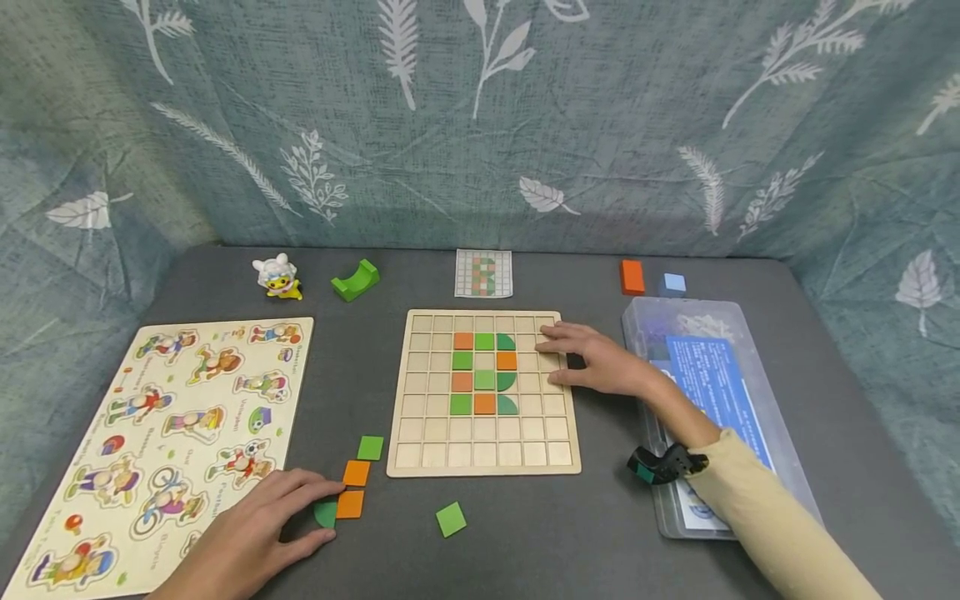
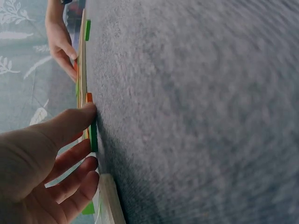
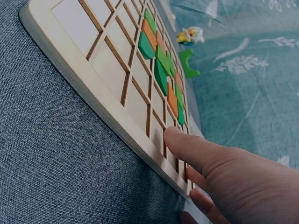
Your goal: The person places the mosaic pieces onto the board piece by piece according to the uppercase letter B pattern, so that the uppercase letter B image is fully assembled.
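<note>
My left hand (image 1: 251,525) reaches over the table at the lower left, with thumb and forefinger spread around a dark green quarter-round tile (image 1: 325,514). Two orange square tiles (image 1: 349,505) and a light green square tile (image 1: 371,448) lie just beyond it. Over the right side of a wooden grid board (image 1: 483,472) is my right hand (image 1: 600,360), fingers extended and nothing in its grasp. Orange, light green and dark green rounded tiles (image 1: 507,405) fill a block of cells mid-board. Another light green square tile (image 1: 452,519) lies in front of the board.
A pattern card (image 1: 483,273) lies behind the board. To the left is a wooden sports puzzle (image 1: 202,400); a lidded plastic box (image 1: 757,400) sits under my right forearm. Along the back stand a small figurine (image 1: 277,277), a green arch block (image 1: 356,280), an orange block (image 1: 632,277) and a blue block (image 1: 672,285).
</note>
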Action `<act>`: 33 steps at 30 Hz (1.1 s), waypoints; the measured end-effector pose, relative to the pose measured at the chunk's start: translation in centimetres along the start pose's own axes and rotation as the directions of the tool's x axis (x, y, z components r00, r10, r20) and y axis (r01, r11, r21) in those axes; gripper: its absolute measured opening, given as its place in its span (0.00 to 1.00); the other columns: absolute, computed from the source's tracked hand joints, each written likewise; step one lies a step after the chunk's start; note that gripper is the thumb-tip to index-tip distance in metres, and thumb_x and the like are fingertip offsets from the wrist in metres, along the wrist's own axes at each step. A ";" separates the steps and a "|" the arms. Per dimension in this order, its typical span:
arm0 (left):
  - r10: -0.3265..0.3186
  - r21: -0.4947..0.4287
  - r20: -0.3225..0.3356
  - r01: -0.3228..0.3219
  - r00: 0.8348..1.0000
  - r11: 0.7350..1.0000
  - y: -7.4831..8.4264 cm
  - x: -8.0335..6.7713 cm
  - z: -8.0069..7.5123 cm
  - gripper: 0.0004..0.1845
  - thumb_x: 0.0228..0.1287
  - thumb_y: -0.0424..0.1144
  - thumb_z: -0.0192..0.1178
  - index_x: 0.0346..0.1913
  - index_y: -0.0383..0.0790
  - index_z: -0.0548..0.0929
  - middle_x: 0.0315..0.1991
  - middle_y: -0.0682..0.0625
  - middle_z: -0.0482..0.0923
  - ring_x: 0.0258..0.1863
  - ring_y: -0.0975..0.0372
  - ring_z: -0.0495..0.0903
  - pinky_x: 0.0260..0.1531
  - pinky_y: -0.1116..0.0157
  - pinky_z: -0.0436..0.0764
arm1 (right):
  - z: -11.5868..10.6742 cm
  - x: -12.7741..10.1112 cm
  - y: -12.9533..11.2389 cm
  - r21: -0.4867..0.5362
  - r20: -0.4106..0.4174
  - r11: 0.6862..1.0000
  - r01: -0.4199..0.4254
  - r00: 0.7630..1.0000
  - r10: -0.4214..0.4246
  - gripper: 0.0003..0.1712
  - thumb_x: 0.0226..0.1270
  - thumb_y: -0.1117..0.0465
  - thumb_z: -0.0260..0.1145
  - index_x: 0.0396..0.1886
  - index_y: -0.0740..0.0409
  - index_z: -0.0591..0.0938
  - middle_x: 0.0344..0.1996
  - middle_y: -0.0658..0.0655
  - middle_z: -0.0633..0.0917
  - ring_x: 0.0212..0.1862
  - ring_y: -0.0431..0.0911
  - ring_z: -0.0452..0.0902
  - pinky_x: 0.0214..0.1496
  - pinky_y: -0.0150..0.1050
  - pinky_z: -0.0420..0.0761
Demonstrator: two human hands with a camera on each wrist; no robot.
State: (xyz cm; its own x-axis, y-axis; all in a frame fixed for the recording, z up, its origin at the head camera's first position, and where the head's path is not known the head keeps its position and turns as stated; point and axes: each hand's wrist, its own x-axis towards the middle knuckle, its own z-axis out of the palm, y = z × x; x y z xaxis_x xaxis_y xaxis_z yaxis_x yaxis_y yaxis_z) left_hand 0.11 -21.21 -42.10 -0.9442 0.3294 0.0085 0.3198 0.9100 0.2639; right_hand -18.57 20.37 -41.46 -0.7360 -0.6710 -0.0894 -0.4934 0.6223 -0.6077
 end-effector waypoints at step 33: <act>0.655 -0.247 0.024 -0.630 0.755 0.736 10.3 14.6 1.2 0.09 0.64 0.45 0.64 0.45 0.49 0.87 0.39 0.56 0.79 0.31 0.71 0.76 0.31 0.77 0.74 | 0.2 0.1 0.1 -0.006 -0.010 1.000 0.010 1.000 -0.010 0.29 0.65 0.58 0.67 0.64 0.61 0.75 0.72 0.65 0.65 0.75 0.63 0.52 0.73 0.62 0.56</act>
State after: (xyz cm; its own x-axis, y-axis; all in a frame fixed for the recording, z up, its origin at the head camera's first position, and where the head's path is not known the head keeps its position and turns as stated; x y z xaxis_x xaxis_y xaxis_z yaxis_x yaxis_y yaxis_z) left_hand -10.25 -6.73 -40.40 -0.5019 0.8508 0.1559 0.8110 0.4002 0.4268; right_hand -18.62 20.32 -41.67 -0.7356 -0.6732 -0.0750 -0.5036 0.6177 -0.6040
